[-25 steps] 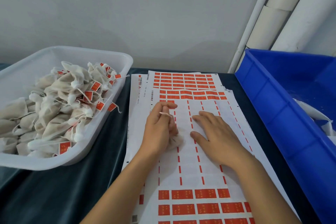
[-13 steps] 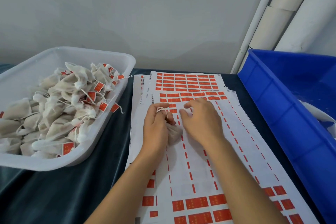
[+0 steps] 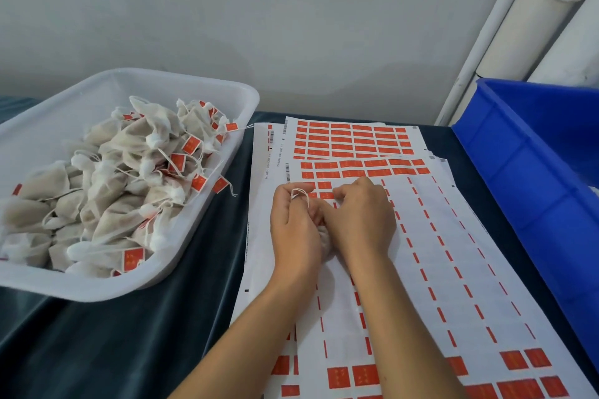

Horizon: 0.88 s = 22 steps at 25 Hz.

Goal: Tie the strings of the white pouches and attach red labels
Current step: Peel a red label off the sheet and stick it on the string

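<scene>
1. Left hand [image 3: 293, 230]: curled round a white pouch [image 3: 325, 238], which peeks out between the two hands; a loop of string [image 3: 299, 194] lies over its forefinger.
2. Right hand [image 3: 359, 217]: fingers bent, tips down on the label sheet [image 3: 453, 269] just beside the remaining red labels [image 3: 324, 186]; whether a label is already pinched cannot be told.
3. Step in hand, by judgement: label attachment for this pouch, at the stage of peeling a label off.
4. Next move calls for: a nail under one label edge, a clean lift, then folding it round the string while the left hand keeps the loop taut.
5. White tray [image 3: 207, 87], far left: a heap of labelled pouches; probably where this one goes.
6. Blue bin [image 3: 518, 152], right: contents barely seen.
</scene>
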Available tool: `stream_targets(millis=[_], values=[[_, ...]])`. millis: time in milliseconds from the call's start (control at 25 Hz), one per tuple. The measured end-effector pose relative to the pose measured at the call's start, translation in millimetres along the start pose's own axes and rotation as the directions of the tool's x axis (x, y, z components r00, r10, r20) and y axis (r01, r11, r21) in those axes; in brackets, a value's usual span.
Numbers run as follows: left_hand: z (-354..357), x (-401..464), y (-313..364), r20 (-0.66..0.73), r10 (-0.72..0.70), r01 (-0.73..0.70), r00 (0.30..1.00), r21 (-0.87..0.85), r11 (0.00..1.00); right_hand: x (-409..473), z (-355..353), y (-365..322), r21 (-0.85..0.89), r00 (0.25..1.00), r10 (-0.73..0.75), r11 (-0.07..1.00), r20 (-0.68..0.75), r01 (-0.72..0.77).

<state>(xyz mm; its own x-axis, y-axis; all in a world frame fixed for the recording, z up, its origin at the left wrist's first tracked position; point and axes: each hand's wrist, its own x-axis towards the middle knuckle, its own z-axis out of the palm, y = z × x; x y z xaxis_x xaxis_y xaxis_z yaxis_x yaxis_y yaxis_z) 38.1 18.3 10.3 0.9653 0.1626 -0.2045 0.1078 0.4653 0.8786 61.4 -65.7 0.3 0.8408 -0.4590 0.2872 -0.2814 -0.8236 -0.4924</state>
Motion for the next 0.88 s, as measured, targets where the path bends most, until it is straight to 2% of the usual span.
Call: stream_targets(millis=[200, 440, 880], values=[[-1.4, -3.1, -0.2, 0.000, 0.028, -0.028, 1.000, 0.036, 0.999, 1.2, -0.2, -2.1, 0.025, 1.000, 0.005, 1.000, 0.013, -0.005], [3.1, -6.0, -1.1, 0.041, -0.040, 0.046, 0.998, -0.150, 0.988, -0.4, -6.0, -2.5, -0.005, 1.000, 0.023, 1.000, 0.012, -0.023], [5.7, -1.3, -8.5, -0.063, -0.058, 0.040, 0.996, -0.268, 0.963, 0.2, -0.4, -3.8, 0.068, 0.996, 0.081, 0.995, -0.032, -0.079]])
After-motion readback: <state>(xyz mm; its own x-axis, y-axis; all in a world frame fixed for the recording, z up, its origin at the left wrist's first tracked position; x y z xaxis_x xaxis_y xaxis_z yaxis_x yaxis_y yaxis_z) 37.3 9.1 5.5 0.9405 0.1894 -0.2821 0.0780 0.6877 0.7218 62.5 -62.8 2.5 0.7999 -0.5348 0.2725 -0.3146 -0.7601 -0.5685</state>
